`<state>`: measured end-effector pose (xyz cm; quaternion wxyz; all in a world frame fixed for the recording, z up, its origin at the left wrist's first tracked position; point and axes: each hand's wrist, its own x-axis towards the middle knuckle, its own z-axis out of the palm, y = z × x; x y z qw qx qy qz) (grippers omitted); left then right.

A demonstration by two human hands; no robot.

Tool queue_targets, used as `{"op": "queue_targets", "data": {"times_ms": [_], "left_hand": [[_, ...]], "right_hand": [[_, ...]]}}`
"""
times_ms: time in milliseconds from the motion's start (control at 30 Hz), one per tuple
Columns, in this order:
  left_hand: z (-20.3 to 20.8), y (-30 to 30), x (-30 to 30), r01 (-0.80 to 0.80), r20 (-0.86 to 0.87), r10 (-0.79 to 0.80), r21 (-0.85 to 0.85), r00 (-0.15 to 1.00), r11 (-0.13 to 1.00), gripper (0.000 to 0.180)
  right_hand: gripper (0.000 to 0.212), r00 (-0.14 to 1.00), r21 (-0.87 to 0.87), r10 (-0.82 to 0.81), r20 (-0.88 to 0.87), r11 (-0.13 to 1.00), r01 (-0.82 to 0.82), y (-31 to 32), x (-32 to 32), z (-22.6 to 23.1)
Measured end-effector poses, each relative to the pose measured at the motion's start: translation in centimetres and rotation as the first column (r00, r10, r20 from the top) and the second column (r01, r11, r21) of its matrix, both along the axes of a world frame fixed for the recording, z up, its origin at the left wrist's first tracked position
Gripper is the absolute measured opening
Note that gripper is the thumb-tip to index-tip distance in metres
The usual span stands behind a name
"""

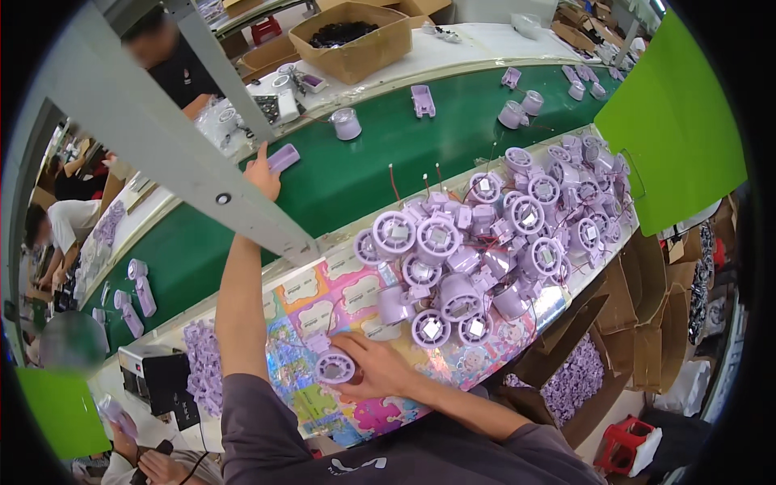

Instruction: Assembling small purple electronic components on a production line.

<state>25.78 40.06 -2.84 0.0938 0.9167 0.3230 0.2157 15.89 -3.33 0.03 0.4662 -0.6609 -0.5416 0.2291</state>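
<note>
My left arm stretches forward past a grey metal post to the green belt. There my left hand (pixel 263 176) grips the near end of a lilac plastic handle shell (pixel 284 157), its index finger reaching along the end. Close to my body, my right hand (pixel 378 368) is closed around a round lilac fan head (pixel 335 367) with a ringed grille, low over a worktop covered in colourful printed sheets (pixel 323 311). A large heap of similar fan heads (pixel 461 295) with thin wires and silvery centres lies to the right of it.
The green conveyor belt (pixel 380 153) carries scattered lilac parts. A grey post (pixel 174 133) slants across the left. Small lilac pieces (pixel 204 364) lie beside a black-and-white device (pixel 153 380). Open cartons (pixel 634 299) stand at right, a green panel (pixel 679 121) above. Other people work at left.
</note>
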Motion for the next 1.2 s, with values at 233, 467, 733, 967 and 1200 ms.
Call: {"op": "queue_targets", "data": {"times_ms": [233,467,733,967,1200], "left_hand": [[-1.8,2.1,-8.3,0.304,0.257,-0.300,0.025,0.919,0.952,0.060],[1.7,-5.2,-12.2,-0.117,-0.119,0.160,0.307,0.980,0.945,0.038],[7.0,-15.6,-17.0,-0.468,0.152,0.516,-0.265,0.843,0.843,0.057],[6.7,-31.2,-22.3,-0.416,0.457,0.469,-0.217,0.756,0.883,0.049],[0.7,-35.9,-26.3,-0.377,0.383,0.391,-0.114,0.837,0.919,0.059]], "right_hand": [[0.075,0.999,0.021,0.021,0.041,1.000,-0.022,-0.1,-0.8,0.4],[0.073,1.000,0.087,-0.012,0.021,0.996,0.010,-0.5,-0.8,-0.1],[0.064,0.991,0.124,-0.084,0.100,0.990,0.072,0.4,-0.9,-0.4],[0.064,0.988,0.117,-0.151,0.015,0.982,0.148,-0.2,-1.3,-0.5],[0.038,0.952,0.467,-0.246,0.182,0.874,0.137,0.5,-3.5,1.3]]}}
